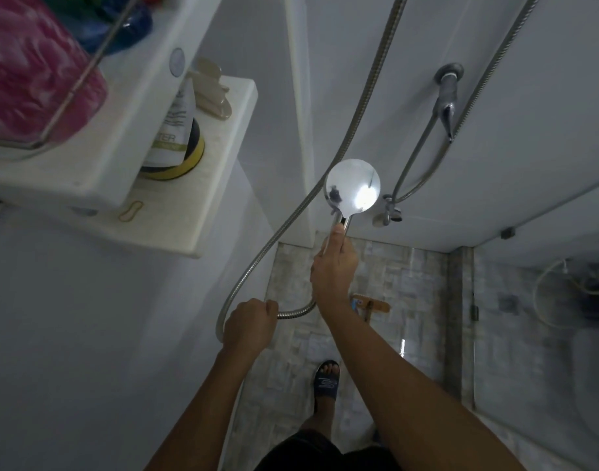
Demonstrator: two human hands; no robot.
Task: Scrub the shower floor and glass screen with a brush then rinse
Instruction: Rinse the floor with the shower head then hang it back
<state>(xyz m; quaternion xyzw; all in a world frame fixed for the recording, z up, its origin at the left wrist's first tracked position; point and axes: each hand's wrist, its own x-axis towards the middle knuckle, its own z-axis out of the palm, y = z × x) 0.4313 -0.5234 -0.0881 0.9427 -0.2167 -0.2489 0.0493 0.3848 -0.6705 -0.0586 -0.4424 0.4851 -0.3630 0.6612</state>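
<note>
The person's right hand point(333, 266) is clamped around the handle of a round, chrome hand shower head point(353, 185), raised at about twelve o'clock of the hand with its shiny back to the camera, while the left hand point(248, 322) is closed on the flexible silver metal hose point(359, 107) at about eight o'clock from the head. A wooden-backed scrub brush point(372, 304) lies on the pale mottled tile shower floor point(410, 277) just beyond the right forearm, in neither grip, and the clear glass screen point(546, 300) stands at three o'clock. Judging by this, scrubbing looks finished and rinsing is starting, though no spray can be seen, so floor and glass seem still to be rinsed.
</note>
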